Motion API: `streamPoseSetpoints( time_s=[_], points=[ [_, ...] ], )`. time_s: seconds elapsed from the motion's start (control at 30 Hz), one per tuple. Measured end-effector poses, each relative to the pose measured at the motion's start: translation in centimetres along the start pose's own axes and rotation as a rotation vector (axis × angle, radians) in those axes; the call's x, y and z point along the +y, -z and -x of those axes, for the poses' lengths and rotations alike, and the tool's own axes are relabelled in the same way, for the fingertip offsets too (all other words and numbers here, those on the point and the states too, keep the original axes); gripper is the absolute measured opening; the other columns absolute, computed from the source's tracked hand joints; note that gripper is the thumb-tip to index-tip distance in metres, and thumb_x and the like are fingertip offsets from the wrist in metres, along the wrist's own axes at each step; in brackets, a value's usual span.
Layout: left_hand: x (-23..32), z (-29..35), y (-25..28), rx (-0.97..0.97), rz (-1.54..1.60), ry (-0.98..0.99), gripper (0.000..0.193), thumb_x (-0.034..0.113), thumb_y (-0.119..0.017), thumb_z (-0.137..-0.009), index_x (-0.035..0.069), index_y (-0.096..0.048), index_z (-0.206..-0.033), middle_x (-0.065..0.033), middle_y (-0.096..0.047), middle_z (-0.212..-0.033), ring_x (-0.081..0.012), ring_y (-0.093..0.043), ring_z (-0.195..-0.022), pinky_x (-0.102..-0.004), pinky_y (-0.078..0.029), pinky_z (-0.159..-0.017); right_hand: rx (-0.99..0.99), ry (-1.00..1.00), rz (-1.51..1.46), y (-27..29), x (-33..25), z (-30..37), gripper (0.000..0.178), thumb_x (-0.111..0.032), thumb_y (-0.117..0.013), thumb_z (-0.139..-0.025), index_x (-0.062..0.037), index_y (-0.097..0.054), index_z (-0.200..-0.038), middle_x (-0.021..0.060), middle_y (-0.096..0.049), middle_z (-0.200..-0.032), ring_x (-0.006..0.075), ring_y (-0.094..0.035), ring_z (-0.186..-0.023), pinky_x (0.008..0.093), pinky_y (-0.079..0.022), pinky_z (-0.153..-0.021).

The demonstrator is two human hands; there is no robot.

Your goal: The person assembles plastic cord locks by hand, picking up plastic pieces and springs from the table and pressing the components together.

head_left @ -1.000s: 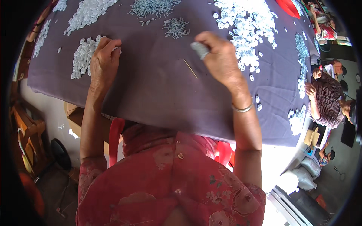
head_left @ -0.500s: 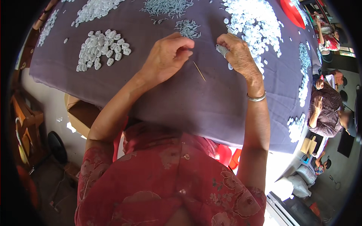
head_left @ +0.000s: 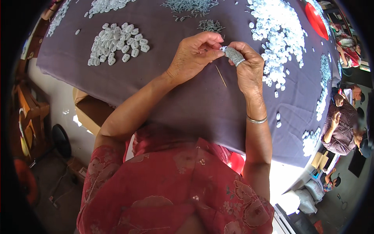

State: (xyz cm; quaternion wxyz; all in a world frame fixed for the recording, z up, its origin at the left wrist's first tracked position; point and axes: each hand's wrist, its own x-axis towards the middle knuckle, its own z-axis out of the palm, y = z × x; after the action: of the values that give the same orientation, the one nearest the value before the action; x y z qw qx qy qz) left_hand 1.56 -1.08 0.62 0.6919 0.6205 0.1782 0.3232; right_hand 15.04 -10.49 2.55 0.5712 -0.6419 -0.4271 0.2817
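Observation:
My left hand [head_left: 198, 54] is over the cloth with its thumb and forefinger pinched on a small white plastic piece [head_left: 223, 49]. My right hand [head_left: 250, 65] meets it from the other side, its fingertips closed at the same piece. A grey speckled finger sleeve [head_left: 235, 56] covers one digit of my right hand, apparently the thumb. The piece is partly hidden by the fingertips. Below the gap between my hands, a thin wooden stick [head_left: 221, 75] lies on the cloth. Just beyond my left fingertips sits a small heap of grey pins [head_left: 210, 26].
White oval pieces with holes form a pile [head_left: 117, 42] at left. A larger white pile [head_left: 280, 37] spreads at right, near a red bowl [head_left: 316, 21]. More grey pins [head_left: 190, 6] lie at the far side. A cardboard box [head_left: 90, 111] stands below the table's left edge. Other people sit at far right.
My hands have come together from a wide gap, now meeting at the small white piece. The whole view has shifted, so the table appears further right and slightly lower or higher in places.

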Motion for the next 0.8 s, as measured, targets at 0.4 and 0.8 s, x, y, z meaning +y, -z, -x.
streamPoseSetpoints(
  time_s=[0.4, 0.8],
  points=[
    [0.1, 0.31, 0.55, -0.067, 0.03, 0.019, 0.015, 0.002, -0.055, -0.09, 0.001, -0.059, -0.105, -0.0029, -0.063, -0.092, -0.0088, -0.062, -0.085, -0.0213, -0.048, -0.069, -0.094, 0.023, -0.069, -0.23, 0.35, 0.67, 0.01, -0.003, -0.057, -0.087, -0.0008, -0.064, -0.095, 0.002, -0.062, -0.078, 0.0051, -0.05, -0.064, 0.0191, -0.041, -0.058],
    [-0.07, 0.52, 0.45, -0.034, -0.076, -0.078, 0.015, 0.001, -0.055, -0.089, 0.0, -0.06, -0.103, -0.0031, -0.062, -0.094, -0.0083, -0.06, -0.085, -0.0216, -0.049, -0.073, -0.099, 0.043, 0.004, -0.42, 0.61, 0.74, 0.01, -0.002, -0.059, -0.086, -0.0021, -0.064, -0.094, -0.0004, -0.061, -0.077, 0.0036, -0.049, -0.062, 0.0184, -0.041, -0.055]
  ],
)
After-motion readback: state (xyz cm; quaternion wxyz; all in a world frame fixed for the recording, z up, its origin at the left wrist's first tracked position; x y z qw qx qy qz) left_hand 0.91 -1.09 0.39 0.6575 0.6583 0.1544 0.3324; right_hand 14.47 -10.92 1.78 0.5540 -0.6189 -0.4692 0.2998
